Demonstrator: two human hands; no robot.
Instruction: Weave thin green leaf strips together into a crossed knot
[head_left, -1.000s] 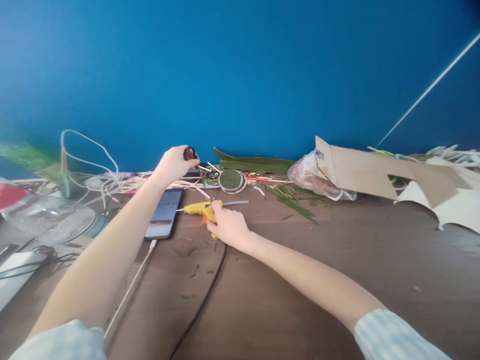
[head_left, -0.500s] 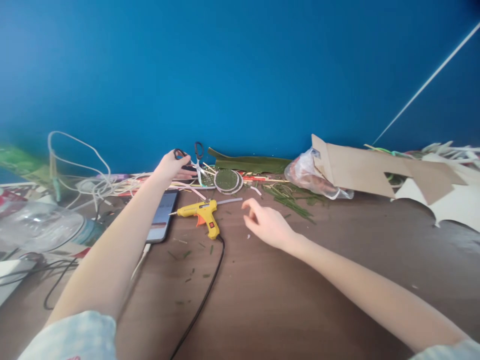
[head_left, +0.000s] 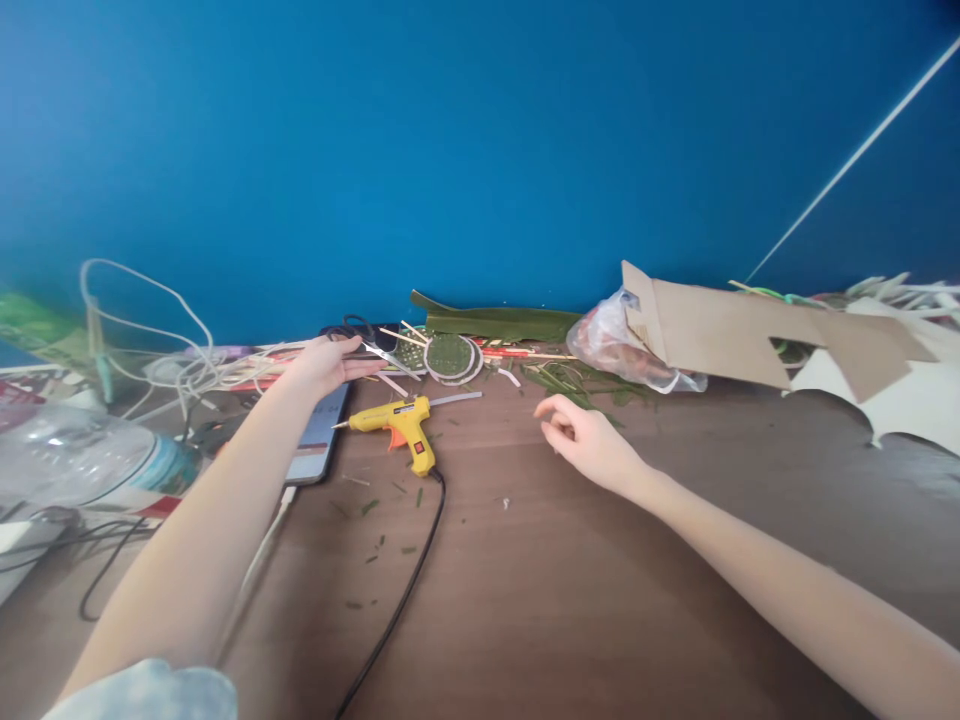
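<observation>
My left hand reaches to the back of the table. Its fingers are stretched out and apart, and its thumb is beside the scissors, which lie low over the clutter with dark handles towards the wall. Under that wrist lies a phone with a white cable. Between my hands rests a yellow hot glue gun, a glue stick poking from its rear. My right hand hovers over the table to the right, fingers loosely curled with a gap, nothing visible in them. A round green disc with a white rim sits behind the glue gun.
A long green leaf strip lies along the blue wall. Further right are a plastic bag and cut cardboard. At left lie a clear plastic bottle and tangled white cord. The glue gun's black cable runs towards me.
My left hand has lowered and opened out; the scissors, upright in it before, now lie flatter among the clutter. My right hand has moved right, away from the glue gun.
</observation>
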